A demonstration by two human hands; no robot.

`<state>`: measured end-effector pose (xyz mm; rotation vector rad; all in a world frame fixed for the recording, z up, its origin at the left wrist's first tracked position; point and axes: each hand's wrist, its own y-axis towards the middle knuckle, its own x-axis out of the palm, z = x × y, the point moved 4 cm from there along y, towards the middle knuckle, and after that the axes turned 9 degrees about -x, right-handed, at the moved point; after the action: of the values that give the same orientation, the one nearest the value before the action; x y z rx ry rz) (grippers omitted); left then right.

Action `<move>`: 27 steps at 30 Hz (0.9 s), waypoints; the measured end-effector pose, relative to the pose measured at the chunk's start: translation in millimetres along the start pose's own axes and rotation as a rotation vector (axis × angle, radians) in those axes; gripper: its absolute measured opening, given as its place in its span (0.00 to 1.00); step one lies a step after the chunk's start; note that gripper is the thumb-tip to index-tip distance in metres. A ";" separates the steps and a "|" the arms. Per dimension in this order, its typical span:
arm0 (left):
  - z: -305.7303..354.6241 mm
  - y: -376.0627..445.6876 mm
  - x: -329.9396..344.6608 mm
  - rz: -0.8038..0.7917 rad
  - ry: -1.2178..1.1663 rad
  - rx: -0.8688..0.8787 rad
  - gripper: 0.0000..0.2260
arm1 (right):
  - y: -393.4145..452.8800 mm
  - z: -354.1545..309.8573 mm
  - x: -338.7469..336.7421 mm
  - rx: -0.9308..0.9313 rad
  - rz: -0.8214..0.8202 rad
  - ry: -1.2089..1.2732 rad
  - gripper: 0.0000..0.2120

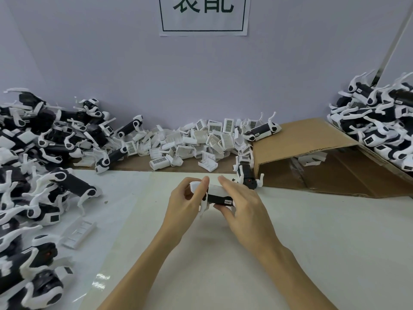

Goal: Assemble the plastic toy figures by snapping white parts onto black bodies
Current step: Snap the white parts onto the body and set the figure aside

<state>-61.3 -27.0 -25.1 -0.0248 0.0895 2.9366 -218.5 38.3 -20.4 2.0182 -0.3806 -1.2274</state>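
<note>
Pale surface (312,242): left hand (182,205) and right hand (243,208) fingers grip black-bodied plastic toy figure (218,198); square the white part, then press evenly.

Assembly workbench, toy-part piles (196,142), wall sign (203,14)

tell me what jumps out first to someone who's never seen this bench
The eye goes first to the two hands at centre: the left hand and right hand hold one black toy body with a white part on top. Then come the heaps: black-and-white figures piled at far left and on the cardboard box at far right, and loose white parts along the back wall.
</note>
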 end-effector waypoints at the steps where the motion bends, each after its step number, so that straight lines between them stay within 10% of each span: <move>1: -1.3 1.2 -0.8 0.005 0.015 -0.009 0.23 | 0.1 0.5 0.3 -0.008 -0.003 -0.008 0.32; 27: 2.0 0.1 -2.1 -0.009 0.080 0.006 0.16 | 1.5 -7.7 -2.3 -0.085 -0.070 -0.031 0.36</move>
<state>-59.4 -27.4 -23.1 -0.1418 0.1093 2.9261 -212.9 41.9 -15.7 1.9563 -0.2703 -1.2973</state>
